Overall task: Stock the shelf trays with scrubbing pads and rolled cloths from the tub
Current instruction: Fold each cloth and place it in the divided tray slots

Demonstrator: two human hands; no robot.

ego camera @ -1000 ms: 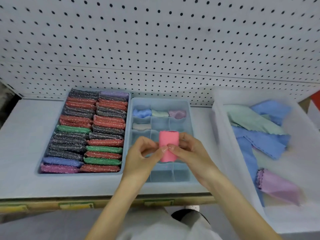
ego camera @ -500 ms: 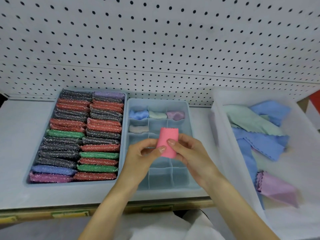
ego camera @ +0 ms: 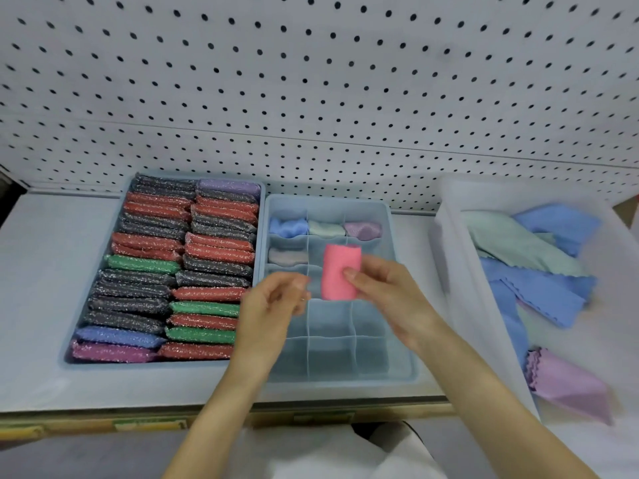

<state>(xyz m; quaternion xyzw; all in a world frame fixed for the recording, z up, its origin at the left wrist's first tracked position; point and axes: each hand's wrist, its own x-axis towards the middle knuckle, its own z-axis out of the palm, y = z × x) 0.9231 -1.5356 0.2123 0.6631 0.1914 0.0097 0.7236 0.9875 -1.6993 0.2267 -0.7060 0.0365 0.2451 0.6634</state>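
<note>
Now the left hand [ego camera: 273, 307] has released the pink cloth [ego camera: 337, 271].

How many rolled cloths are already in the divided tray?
4: a blue roll, a green roll and a purple roll across the back row, and a grey roll left in the second row. The pink roll is in the right hand, not placed. It may hide another.

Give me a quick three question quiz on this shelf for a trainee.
1. True or false: the left hand grips the pink roll.
2. How many cells of the divided tray already hold a roll? A two, B four, C six.
3. Fill in: the pad tray sits to the ___ of the divided tray.
Key: 1 false, the right hand holds it; 2 B; 3 left.
</note>
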